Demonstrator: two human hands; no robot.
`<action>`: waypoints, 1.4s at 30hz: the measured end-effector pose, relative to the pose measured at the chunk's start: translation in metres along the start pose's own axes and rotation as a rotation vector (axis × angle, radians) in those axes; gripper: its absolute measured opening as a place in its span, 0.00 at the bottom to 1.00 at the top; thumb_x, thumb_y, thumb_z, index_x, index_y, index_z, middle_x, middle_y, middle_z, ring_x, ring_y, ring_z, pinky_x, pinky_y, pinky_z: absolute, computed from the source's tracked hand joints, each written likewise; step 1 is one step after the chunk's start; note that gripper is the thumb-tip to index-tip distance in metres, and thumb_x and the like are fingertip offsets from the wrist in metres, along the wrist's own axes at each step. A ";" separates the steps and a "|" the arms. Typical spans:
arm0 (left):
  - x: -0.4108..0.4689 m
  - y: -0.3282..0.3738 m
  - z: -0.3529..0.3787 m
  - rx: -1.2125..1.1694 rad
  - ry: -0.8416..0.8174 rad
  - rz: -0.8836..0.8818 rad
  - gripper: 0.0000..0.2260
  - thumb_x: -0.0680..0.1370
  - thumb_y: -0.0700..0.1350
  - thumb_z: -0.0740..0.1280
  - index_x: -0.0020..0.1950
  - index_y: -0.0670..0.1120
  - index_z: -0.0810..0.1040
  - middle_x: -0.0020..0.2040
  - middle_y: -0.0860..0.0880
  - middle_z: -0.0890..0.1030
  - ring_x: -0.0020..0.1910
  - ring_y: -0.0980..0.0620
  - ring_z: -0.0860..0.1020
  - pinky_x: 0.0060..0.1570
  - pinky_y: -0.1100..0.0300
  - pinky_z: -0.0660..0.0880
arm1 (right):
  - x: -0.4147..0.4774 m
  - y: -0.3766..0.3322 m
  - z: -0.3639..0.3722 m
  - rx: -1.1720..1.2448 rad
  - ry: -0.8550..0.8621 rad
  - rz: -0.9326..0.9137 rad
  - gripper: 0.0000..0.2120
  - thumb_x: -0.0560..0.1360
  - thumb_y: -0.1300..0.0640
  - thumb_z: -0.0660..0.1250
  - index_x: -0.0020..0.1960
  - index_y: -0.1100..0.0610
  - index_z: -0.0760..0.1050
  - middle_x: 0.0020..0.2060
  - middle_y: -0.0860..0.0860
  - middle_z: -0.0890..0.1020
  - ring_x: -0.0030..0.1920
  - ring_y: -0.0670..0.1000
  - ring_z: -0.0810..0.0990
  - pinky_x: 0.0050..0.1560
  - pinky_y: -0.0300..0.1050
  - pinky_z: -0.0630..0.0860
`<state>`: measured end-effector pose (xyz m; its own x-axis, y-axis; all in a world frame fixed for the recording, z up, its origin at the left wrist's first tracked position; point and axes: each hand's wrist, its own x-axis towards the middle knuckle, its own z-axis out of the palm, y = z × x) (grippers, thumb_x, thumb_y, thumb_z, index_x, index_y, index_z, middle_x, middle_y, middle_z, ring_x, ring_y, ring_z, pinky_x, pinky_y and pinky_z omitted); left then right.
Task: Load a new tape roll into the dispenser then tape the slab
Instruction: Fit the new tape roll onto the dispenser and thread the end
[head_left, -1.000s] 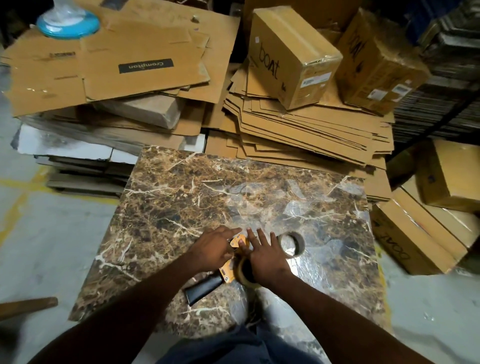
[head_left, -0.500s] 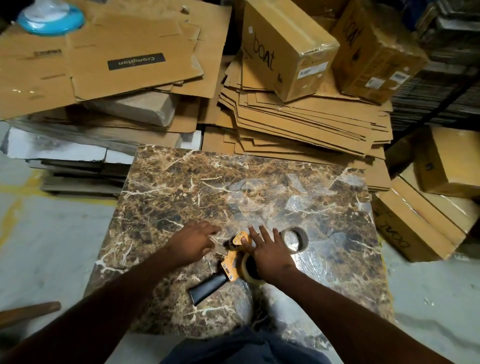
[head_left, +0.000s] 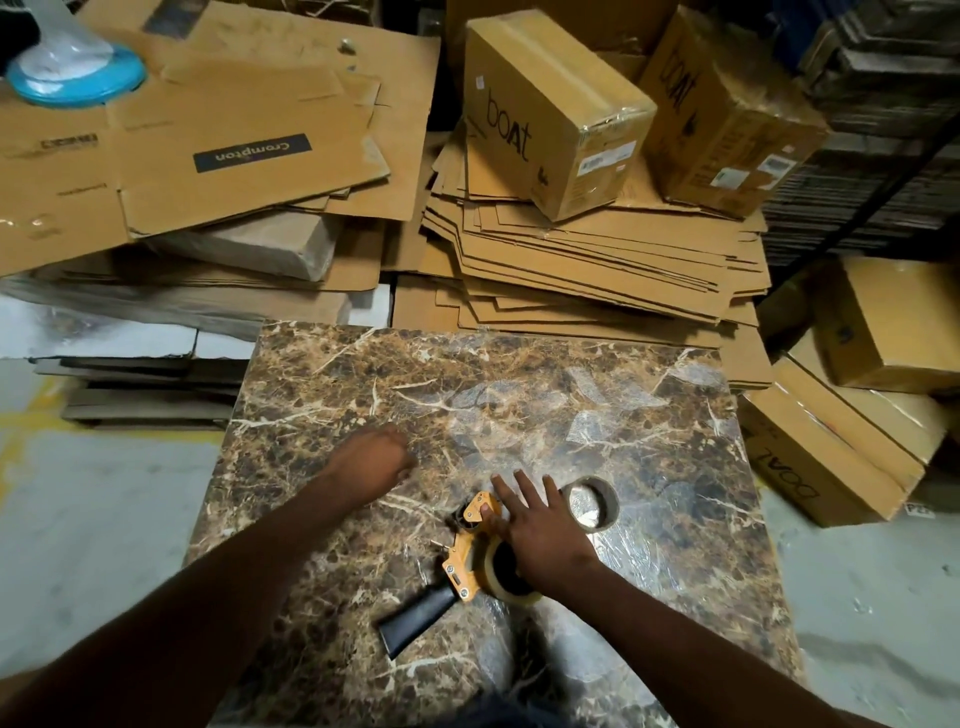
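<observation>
A brown marble slab (head_left: 519, 395) wrapped in clear film lies flat before me. On it rests an orange tape dispenser (head_left: 462, 558) with a black handle (head_left: 418, 618), lying on its side with a tape roll (head_left: 506, 571) in it. My right hand (head_left: 540, 530) presses flat on the dispenser and roll, fingers spread. An empty brown tape core (head_left: 592, 503) sits just right of that hand. My left hand (head_left: 371, 462) is off the dispenser, up and to the left over the slab, fingers curled shut; whether it pinches the tape end I cannot tell.
Flattened cardboard stacks (head_left: 571, 260) and sealed boxes (head_left: 550, 114) crowd the far side. More boxes (head_left: 831, 447) sit on the floor at right. A blue-based object (head_left: 72, 78) stands at top left. Grey floor (head_left: 104, 519) lies left of the slab.
My left hand has left the dispenser and drawn away up and to the left across the slab. My right hand stays pressed on the dispenser and roll.
</observation>
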<state>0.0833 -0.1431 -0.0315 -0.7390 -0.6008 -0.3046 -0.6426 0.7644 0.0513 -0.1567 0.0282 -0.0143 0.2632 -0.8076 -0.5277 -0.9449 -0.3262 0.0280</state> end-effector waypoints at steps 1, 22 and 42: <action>0.009 0.002 -0.003 -0.003 0.003 0.011 0.08 0.84 0.49 0.66 0.59 0.54 0.84 0.56 0.52 0.82 0.58 0.53 0.77 0.65 0.53 0.74 | 0.002 0.002 -0.001 0.020 0.018 -0.022 0.34 0.80 0.49 0.66 0.81 0.50 0.56 0.83 0.56 0.43 0.81 0.65 0.42 0.77 0.72 0.45; 0.118 0.073 -0.034 0.371 -0.134 0.528 0.07 0.79 0.50 0.70 0.53 0.50 0.85 0.54 0.52 0.83 0.60 0.46 0.78 0.62 0.48 0.71 | 0.087 0.030 -0.014 0.730 0.175 0.519 0.17 0.73 0.45 0.64 0.49 0.57 0.81 0.49 0.56 0.82 0.57 0.61 0.76 0.57 0.50 0.75; -0.022 0.113 0.020 -0.105 -0.122 -0.420 0.31 0.77 0.66 0.54 0.40 0.43 0.86 0.47 0.42 0.84 0.49 0.39 0.82 0.55 0.41 0.74 | 0.076 0.024 -0.015 0.855 0.133 0.669 0.18 0.72 0.45 0.65 0.53 0.58 0.80 0.52 0.56 0.81 0.57 0.60 0.75 0.55 0.52 0.75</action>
<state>0.0310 -0.0386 -0.0385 -0.3841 -0.8173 -0.4295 -0.9037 0.4280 -0.0063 -0.1561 -0.0482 -0.0413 -0.3832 -0.7577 -0.5282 -0.7141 0.6058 -0.3509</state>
